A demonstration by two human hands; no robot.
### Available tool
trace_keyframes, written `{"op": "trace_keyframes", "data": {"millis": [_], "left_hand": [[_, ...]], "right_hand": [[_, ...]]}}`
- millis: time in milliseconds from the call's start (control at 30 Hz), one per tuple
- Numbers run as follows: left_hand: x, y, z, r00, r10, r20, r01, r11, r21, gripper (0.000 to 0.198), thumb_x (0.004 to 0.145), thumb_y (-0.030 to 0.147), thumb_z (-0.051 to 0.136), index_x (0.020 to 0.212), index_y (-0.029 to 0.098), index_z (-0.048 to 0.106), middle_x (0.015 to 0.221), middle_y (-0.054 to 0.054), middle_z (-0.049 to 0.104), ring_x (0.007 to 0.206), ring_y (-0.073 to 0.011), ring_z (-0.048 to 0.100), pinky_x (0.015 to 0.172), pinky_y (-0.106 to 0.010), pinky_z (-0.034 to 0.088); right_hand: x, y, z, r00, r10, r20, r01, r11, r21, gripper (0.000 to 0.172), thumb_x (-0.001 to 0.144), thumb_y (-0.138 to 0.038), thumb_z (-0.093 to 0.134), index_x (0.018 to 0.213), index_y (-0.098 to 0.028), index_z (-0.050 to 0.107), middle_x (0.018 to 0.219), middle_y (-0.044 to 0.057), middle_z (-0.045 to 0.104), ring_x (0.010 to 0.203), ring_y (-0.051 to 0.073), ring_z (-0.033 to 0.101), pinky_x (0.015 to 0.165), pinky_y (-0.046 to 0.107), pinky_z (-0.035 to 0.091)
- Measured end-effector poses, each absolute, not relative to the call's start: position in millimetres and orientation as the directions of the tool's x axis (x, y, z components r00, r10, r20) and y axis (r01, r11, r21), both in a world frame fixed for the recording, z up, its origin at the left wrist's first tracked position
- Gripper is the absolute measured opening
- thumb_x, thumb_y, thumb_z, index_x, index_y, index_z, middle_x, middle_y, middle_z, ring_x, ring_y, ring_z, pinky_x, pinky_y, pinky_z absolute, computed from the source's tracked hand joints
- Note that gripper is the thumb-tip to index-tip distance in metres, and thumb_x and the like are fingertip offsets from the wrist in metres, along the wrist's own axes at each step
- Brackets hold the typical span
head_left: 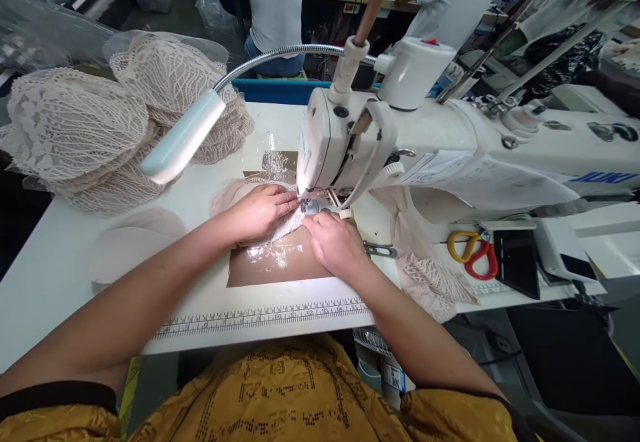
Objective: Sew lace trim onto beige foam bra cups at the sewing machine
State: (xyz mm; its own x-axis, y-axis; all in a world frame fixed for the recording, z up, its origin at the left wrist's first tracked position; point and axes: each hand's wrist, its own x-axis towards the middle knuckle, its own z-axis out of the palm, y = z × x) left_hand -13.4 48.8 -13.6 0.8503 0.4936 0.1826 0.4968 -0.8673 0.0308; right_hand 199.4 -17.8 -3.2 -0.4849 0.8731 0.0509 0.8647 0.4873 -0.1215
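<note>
A beige lace piece point(281, 229) lies on brown tape at the needle area of a white sewing machine point(345, 142). My left hand point(263, 212) rests on the lace with its fingers stretched toward the presser foot. Just right of the needle area, my right hand point(334, 239) pinches the lace edge between thumb and forefinger; its other fingers are curled under. The lace edge beneath the machine head is partly hidden by the fingers and the foot.
Stacked lace cups point(80, 129) fill the table's back left, below a lamp point(185, 135). A pale round cloth point(135, 239) lies near my left forearm. More lace point(433, 282), red-and-yellow scissors point(473, 255) and a black phone point(516, 262) are at right. Two people work behind.
</note>
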Motion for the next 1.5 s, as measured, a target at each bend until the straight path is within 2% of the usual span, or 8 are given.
{"op": "trace_keyframes", "data": {"millis": [100, 267, 367, 533, 800, 1033, 1233, 1500], "left_hand": [[-14, 45, -12, 0.825, 0.524, 0.212, 0.532, -0.846, 0.020, 0.039, 0.093, 0.017, 0.046, 0.129, 0.009, 0.060, 0.131, -0.016, 0.061, 0.110, -0.0309, 0.055, 0.088, -0.045, 0.049], [-12, 28, -14, 0.840, 0.497, 0.217, 0.486, -0.868, 0.106, 0.035, 0.096, 0.017, 0.044, 0.126, 0.015, 0.062, 0.132, -0.013, 0.061, 0.109, -0.0249, 0.057, 0.091, -0.040, 0.048], [-12, 26, -14, 0.844, 0.500, 0.193, 0.485, -0.866, 0.119, 0.036, 0.096, 0.015, 0.045, 0.128, 0.015, 0.060, 0.135, -0.012, 0.060, 0.114, -0.0257, 0.055, 0.094, -0.041, 0.047], [-12, 37, -13, 0.833, 0.512, 0.211, 0.498, -0.859, 0.120, 0.035, 0.094, 0.015, 0.047, 0.125, 0.015, 0.063, 0.133, -0.011, 0.061, 0.105, -0.0259, 0.058, 0.087, -0.041, 0.048], [-13, 43, -17, 0.803, 0.547, 0.236, 0.536, -0.836, 0.115, 0.044, 0.085, 0.010, 0.051, 0.127, 0.014, 0.062, 0.132, -0.010, 0.062, 0.101, -0.0265, 0.058, 0.082, -0.041, 0.048], [-14, 37, -8, 0.740, 0.645, 0.190, 0.646, -0.761, 0.063, 0.038, 0.091, 0.018, 0.047, 0.126, 0.014, 0.061, 0.126, -0.015, 0.062, 0.109, -0.0309, 0.056, 0.086, -0.045, 0.047], [-14, 15, 15, 0.693, 0.720, 0.039, 0.718, -0.694, 0.055, 0.033, 0.096, 0.033, 0.043, 0.094, 0.012, 0.068, 0.093, -0.012, 0.065, 0.083, -0.0252, 0.060, 0.065, -0.035, 0.046], [-5, 5, 13, 0.776, 0.621, 0.111, 0.596, -0.779, 0.197, 0.030, 0.095, 0.027, 0.044, 0.083, 0.013, 0.067, 0.082, -0.009, 0.062, 0.075, -0.0200, 0.057, 0.068, -0.032, 0.044]], "right_hand": [[200, -18, -6, -0.496, 0.865, 0.082, 0.860, 0.502, -0.097, 0.033, 0.086, -0.011, 0.049, 0.112, -0.018, 0.068, 0.093, 0.008, 0.067, 0.080, 0.022, 0.056, 0.064, 0.033, 0.037], [201, -18, -7, -0.500, 0.858, 0.118, 0.856, 0.510, -0.085, 0.034, 0.089, -0.010, 0.045, 0.113, -0.018, 0.068, 0.092, 0.009, 0.066, 0.083, 0.023, 0.055, 0.066, 0.034, 0.038], [201, -17, -9, -0.500, 0.857, 0.123, 0.855, 0.512, -0.086, 0.035, 0.089, -0.011, 0.046, 0.115, -0.018, 0.068, 0.092, 0.009, 0.066, 0.083, 0.023, 0.055, 0.066, 0.034, 0.038], [202, -15, -14, -0.475, 0.868, 0.146, 0.865, 0.491, -0.101, 0.039, 0.090, -0.013, 0.047, 0.123, -0.021, 0.065, 0.093, 0.008, 0.066, 0.084, 0.023, 0.056, 0.065, 0.033, 0.038], [205, -15, -17, -0.427, 0.893, 0.143, 0.865, 0.450, -0.222, 0.041, 0.089, -0.012, 0.046, 0.122, -0.023, 0.067, 0.099, 0.006, 0.068, 0.090, 0.021, 0.059, 0.073, 0.032, 0.043], [205, -14, -15, -0.405, 0.897, 0.179, 0.837, 0.442, -0.323, 0.040, 0.088, -0.010, 0.046, 0.118, -0.021, 0.070, 0.103, 0.006, 0.071, 0.093, 0.021, 0.062, 0.077, 0.031, 0.047], [207, -15, -14, -0.377, 0.905, 0.199, 0.838, 0.425, -0.344, 0.038, 0.087, -0.010, 0.045, 0.111, -0.022, 0.072, 0.104, 0.006, 0.071, 0.089, 0.020, 0.062, 0.078, 0.030, 0.047], [211, -14, -15, -0.392, 0.896, 0.208, 0.821, 0.443, -0.361, 0.036, 0.087, -0.011, 0.044, 0.107, -0.021, 0.072, 0.099, 0.006, 0.070, 0.085, 0.019, 0.061, 0.077, 0.029, 0.045]]}}
